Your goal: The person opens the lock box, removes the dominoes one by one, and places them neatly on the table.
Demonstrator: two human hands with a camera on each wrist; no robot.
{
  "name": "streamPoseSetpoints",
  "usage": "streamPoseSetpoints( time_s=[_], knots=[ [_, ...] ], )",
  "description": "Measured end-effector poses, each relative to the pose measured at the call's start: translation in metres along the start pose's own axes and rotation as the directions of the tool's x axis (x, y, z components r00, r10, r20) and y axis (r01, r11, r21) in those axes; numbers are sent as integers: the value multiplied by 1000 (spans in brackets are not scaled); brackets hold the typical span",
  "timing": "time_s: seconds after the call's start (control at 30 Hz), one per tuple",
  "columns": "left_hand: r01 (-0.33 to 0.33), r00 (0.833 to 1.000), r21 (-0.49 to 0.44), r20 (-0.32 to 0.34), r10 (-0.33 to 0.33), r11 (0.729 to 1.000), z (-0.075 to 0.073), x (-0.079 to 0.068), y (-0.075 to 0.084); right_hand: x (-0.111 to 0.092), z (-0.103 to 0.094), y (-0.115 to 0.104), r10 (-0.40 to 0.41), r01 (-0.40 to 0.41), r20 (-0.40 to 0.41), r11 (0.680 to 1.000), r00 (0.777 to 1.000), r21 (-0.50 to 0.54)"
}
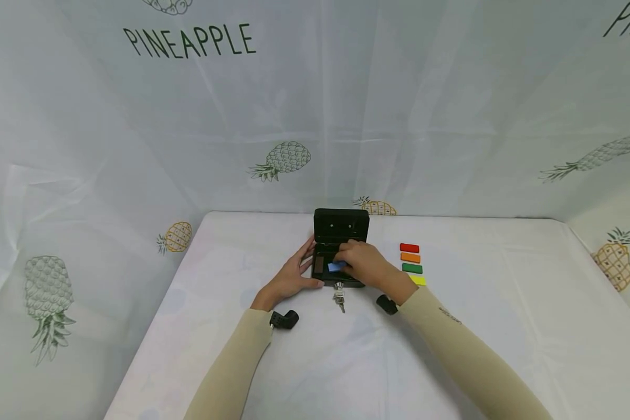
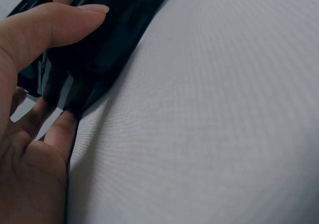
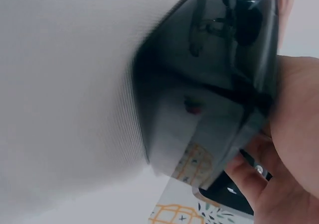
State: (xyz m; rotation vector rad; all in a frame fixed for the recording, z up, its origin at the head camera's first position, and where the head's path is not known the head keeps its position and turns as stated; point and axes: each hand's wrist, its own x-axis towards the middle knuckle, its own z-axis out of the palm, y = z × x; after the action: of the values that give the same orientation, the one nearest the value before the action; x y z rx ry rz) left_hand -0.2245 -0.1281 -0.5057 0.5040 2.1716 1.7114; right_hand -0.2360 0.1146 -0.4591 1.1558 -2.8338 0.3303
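Note:
A small black cash box [image 1: 341,226] stands on the table with its lid raised, keys [image 1: 339,296] hanging from the lock at its front. My left hand [image 1: 290,276] holds the box at its left front corner; in the left wrist view the thumb lies on the front wall [image 2: 99,50] and the fingers are along the side. Inside the box, my right hand [image 1: 366,262] pinches a blue block [image 1: 337,266], its fingertips partly hidden. A brown block [image 1: 319,264] lies in the left part of the box. The right wrist view shows the box's glossy wall [image 3: 199,84] beside the hand.
Right of the box lie a red block [image 1: 409,248], an orange block [image 1: 410,256], a green block [image 1: 412,268] and a yellow block [image 1: 417,280], the last partly behind the right wrist. A white pineapple-print curtain [image 1: 425,116] hangs behind the white table [image 1: 493,280].

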Motion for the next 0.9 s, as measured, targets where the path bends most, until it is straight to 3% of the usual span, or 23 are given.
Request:
streamPoseSetpoints(
  time_s=[0.57, 0.77, 0.9],
  knots=[
    [-9, 1000, 22, -12, 9, 1000, 2, 1, 1, -42, -30, 5, 66, -59, -143, 997, 987, 57],
    [-7, 1000, 28, -22, 8, 1000, 2, 2, -1, -62, -32, 16, 42, -22, -242, 996, 969, 83],
    [1, 1000, 33, -23, 0, 999, 2, 2, -2, -76, -31, 23, 72, -56, -254, 996, 965, 72]
  ],
)
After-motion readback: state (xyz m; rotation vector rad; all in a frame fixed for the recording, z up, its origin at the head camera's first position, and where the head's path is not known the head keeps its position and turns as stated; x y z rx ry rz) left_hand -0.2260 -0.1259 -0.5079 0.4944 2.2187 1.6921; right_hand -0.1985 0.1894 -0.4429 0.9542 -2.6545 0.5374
